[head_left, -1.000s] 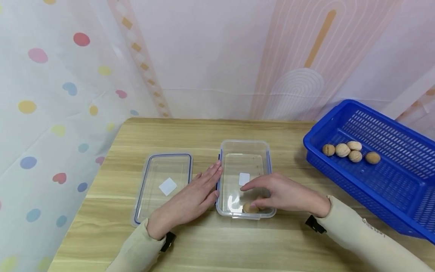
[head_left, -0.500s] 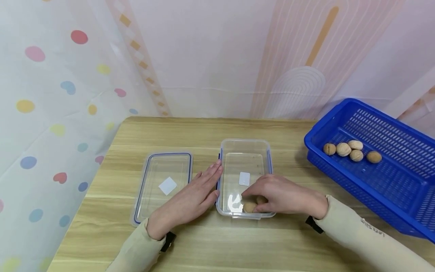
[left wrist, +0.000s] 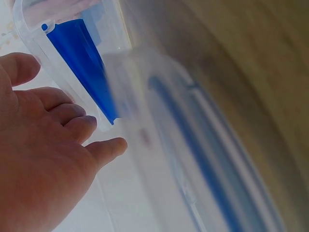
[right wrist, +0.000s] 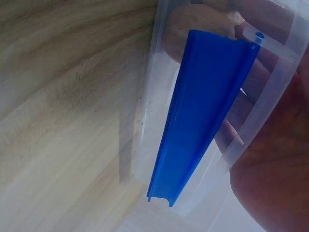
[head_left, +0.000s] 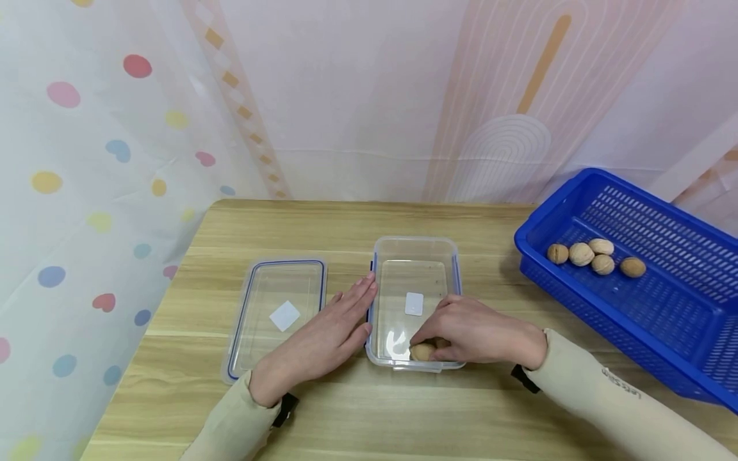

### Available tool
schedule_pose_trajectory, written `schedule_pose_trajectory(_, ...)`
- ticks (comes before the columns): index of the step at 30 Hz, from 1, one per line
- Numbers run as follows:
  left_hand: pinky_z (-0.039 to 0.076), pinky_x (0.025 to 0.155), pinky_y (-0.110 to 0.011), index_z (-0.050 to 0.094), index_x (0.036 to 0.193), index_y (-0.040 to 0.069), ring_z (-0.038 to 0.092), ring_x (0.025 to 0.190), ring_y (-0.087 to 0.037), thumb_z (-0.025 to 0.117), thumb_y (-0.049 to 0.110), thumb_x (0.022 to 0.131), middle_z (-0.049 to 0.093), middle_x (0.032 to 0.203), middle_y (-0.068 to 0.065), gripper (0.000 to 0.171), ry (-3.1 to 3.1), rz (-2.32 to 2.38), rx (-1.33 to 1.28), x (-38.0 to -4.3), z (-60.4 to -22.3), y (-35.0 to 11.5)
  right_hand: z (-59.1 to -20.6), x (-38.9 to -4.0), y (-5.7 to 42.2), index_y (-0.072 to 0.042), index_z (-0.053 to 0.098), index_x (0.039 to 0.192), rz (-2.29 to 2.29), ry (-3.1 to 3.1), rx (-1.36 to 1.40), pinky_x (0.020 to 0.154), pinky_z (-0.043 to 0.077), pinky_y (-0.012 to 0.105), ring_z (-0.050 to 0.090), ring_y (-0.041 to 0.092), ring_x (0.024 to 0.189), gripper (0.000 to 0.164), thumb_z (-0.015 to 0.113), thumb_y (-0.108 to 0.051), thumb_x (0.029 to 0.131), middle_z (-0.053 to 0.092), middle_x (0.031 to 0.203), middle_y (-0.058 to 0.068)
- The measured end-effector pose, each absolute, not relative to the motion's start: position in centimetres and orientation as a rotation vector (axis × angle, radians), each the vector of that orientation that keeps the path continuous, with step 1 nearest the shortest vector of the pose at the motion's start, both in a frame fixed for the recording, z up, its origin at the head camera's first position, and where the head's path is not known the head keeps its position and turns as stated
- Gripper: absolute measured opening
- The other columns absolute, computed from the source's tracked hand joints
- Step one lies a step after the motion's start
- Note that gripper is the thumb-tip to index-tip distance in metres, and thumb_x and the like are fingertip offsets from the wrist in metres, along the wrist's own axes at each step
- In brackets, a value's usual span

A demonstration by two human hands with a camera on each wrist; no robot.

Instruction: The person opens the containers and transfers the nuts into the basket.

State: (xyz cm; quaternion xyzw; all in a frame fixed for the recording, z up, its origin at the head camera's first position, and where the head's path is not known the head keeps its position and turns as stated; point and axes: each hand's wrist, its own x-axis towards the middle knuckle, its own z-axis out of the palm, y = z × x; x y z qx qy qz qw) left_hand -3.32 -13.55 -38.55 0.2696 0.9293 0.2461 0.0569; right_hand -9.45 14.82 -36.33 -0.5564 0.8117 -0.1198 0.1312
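A clear plastic food container [head_left: 416, 241] with blue side clips stands on the table without its lid. My left hand [head_left: 323, 336] rests its extended fingers against the container's left wall; in the left wrist view that hand [left wrist: 43, 140] lies beside a blue clip [left wrist: 82, 63]. Inside the near right corner, my right hand [head_left: 469, 333] has its index finger and thumb curled round a walnut [head_left: 441, 344], partly hidden by the hand. Another walnut [head_left: 423, 352] sits just left of it on the container floor. Through the clear wall, the right wrist view shows a walnut [right wrist: 195, 29] behind the other clip [right wrist: 203, 111].
The container's clear lid [head_left: 277, 288], edged with a blue seal, lies flat on the left, partly beneath my left forearm. At the right stands a blue plastic basket [head_left: 651, 326] with several walnuts [head_left: 581, 254] in it. A patterned cloth [head_left: 357, 96] hangs behind the wooden table [head_left: 346, 224].
My right hand has lowered and curled its fingers closer together over the walnuts in the container's near right corner. My left hand, the lid and the basket have stayed put.
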Motion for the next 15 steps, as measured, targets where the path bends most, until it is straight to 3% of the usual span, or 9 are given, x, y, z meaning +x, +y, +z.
schedule_pose_trajectory(9,0.022,0.124,-0.057,0.023,0.163,0.002,0.014,0.158,-0.025,0.044,0.031,0.112,0.009,0.173,-0.007,0.062,2.823,0.744,0.821,-3.31,-38.78,-13.64,-36.64,-9.32,15.17,-0.019,0.077,0.124,-0.519,2.372,-1.486,0.099,0.048,0.038,0.062,0.003,0.103,0.034,0.081,-0.025,0.091,0.073,0.114,-0.018)
schedule_pose_trajectory(15,0.022,0.124,-0.057,0.023,0.163,0.002,0.015,0.158,-0.025,0.044,0.031,0.112,0.009,0.173,-0.007,0.062,2.828,0.739,0.823,-3.35,-38.74,-13.65,-36.49,-9.53,15.35,-0.015,0.074,0.127,-0.642,2.366,-1.482,0.099,0.052,0.043,0.065,0.011,0.11,0.034,0.078,-0.024,0.094,0.073,0.119,-0.01)
